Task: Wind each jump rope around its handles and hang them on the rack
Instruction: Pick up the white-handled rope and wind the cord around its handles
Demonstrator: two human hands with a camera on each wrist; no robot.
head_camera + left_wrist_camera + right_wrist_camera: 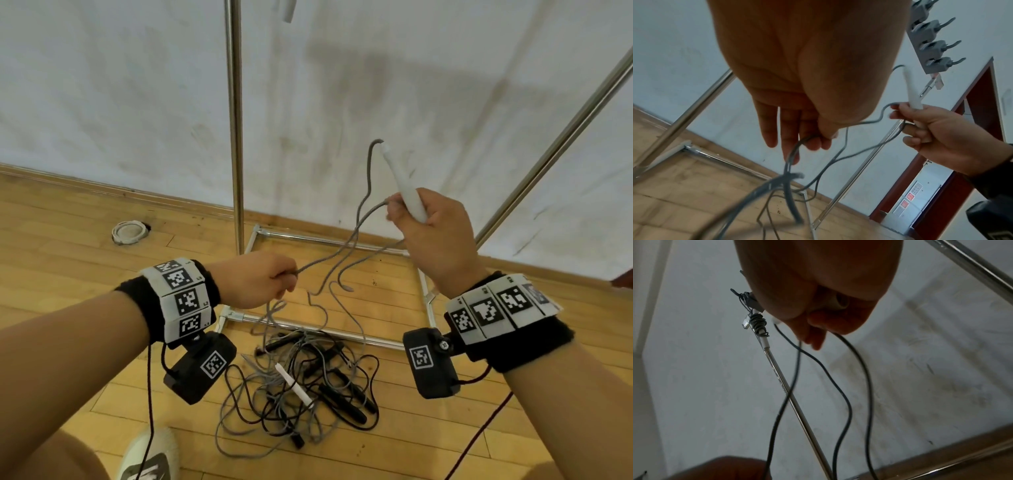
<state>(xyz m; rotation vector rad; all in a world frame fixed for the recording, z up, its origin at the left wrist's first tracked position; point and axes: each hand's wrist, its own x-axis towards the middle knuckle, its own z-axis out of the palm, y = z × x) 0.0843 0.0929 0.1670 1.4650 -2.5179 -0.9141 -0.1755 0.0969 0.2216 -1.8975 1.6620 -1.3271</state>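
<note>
Item: grey jump rope, light, limp, tangle-prone cord. White handle gripped in right hand, above the floor pile; left hand pinches the cord. Best taken at the rigid handles. Rack behind the pile.

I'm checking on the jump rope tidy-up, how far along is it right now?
Done: one wound rope seems to hang on the rack. In hand: the right hand grips a white handle, and the left hand pinches its grey rope, with no turns visible yet. Left: the tangled pile on the floor.
</note>
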